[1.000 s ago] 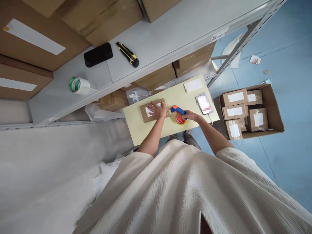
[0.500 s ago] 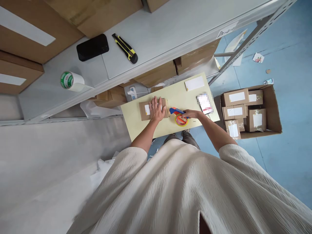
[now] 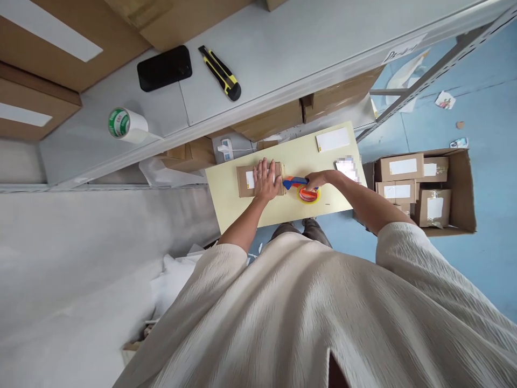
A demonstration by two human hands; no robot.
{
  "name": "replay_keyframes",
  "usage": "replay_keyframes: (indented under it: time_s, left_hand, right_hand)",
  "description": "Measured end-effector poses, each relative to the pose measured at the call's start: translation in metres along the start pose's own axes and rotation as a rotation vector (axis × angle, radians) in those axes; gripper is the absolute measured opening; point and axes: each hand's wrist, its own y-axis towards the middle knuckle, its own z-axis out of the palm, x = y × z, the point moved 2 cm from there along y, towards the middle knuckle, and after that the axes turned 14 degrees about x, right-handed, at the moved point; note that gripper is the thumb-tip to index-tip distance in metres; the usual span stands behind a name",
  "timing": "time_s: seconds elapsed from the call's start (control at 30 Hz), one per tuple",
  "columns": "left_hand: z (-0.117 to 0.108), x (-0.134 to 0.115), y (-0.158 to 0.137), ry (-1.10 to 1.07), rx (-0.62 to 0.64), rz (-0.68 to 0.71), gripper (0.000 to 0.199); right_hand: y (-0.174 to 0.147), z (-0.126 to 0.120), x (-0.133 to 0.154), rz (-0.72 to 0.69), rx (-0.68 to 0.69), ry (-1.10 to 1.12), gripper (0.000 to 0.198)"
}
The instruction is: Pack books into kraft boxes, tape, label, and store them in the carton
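A small cardboard box (image 3: 244, 178) with a white label lies on the pale yellow table (image 3: 230, 210). My left hand (image 3: 266, 182) rests flat on its top, fingers spread. Wrapped round the handle of a blue and orange tape dispenser (image 3: 296, 182) is my right hand (image 3: 319, 179). The dispenser carries a yellow-rimmed roll of tape (image 3: 308, 194), and its blue head is at the box's right end; I cannot tell whether it touches. Part of the label is hidden under my left hand.
A large open carton (image 3: 462, 188) holding several labelled boxes stands right of the table. On the grey shelf (image 3: 258, 59) lie a black phone (image 3: 164, 68), a yellow-black utility knife (image 3: 220, 74) and a white tape roll (image 3: 127, 125). A white card (image 3: 333, 140) lies at the table's back.
My right hand and the tape dispenser have shifted slightly up against the table, with the dispenser lying more level. My left hand stays on the box. The whole view has shifted a little.
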Motion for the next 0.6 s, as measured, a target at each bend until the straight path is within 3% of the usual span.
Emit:
replay_keyframes:
  time_s: [0.13, 0.27, 0.4, 0.5, 0.6]
  left_hand:
    - [0.000, 0.001, 0.001, -0.011, 0.010, -0.006, 0.084]
    - [0.001, 0.001, 0.002, 0.008, 0.008, -0.011, 0.086]
    - [0.001, 0.001, 0.003, 0.010, -0.011, -0.017, 0.083]
    - [0.001, 0.000, 0.004, 0.010, -0.027, -0.018, 0.082]
    - [0.001, -0.001, 0.003, 0.004, -0.042, -0.004, 0.084]
  right_hand:
    - [0.007, -0.020, 0.003, 0.024, 0.047, -0.206, 0.044]
    - [0.013, -0.031, 0.011, 0.001, -0.088, -0.110, 0.046]
    - [0.012, -0.008, 0.020, 0.065, -0.182, 0.037, 0.038]
    - [0.001, 0.019, 0.018, 0.126, -0.083, -0.074, 0.039]
    - [-0.019, 0.029, 0.006, 0.166, 0.074, -0.309, 0.036]
